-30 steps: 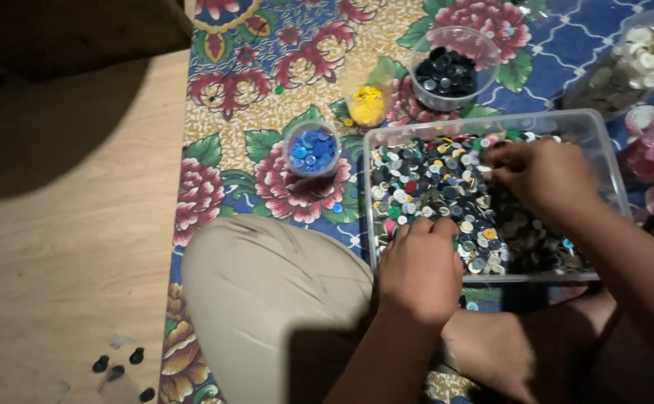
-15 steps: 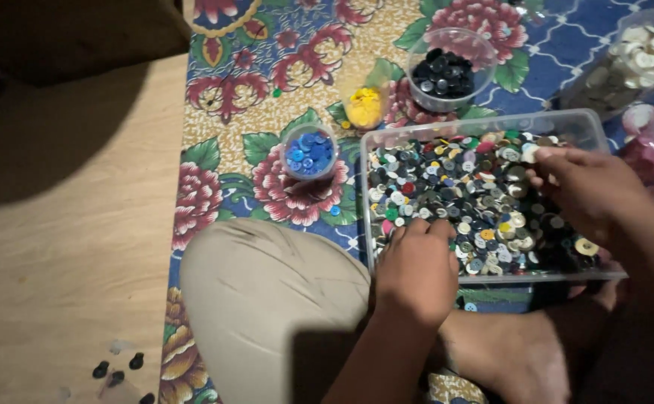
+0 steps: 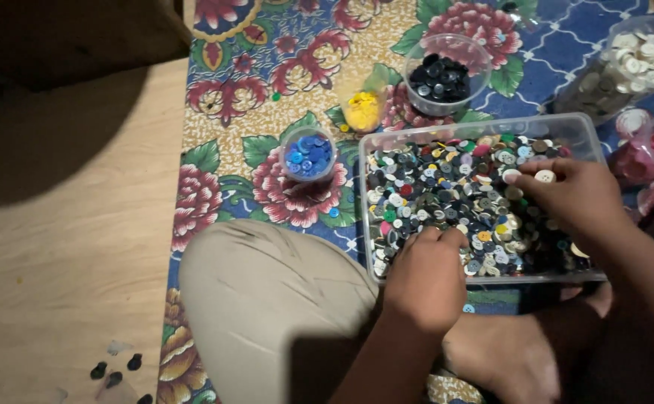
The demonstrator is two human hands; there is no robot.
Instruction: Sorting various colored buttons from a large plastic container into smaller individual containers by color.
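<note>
Clear plastic tray [image 3: 566,126] of mixed buttons [image 3: 446,194] resting on floral mat [image 3: 267,90]. Left hand [image 3: 426,278] curled, braced at near rim. Right hand [image 3: 578,196] pinching white button [image 3: 545,176]; best lifted clear without scattering neighbours.

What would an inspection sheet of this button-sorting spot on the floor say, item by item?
Surface: flowered mat over a wooden floor.
Job's things: clear bin full of mixed buttons; a white button at the right hand's fingertips.
Clutter: small tubs of blue buttons, yellow buttons, black buttons and white buttons; a few dark buttons loose on the floor.
Hands: left hand grips the bin's near edge; right hand rests on the mixed buttons.
Cables: nothing seen.
Surroundings: bent knee in tan cloth, bare foot.
</note>
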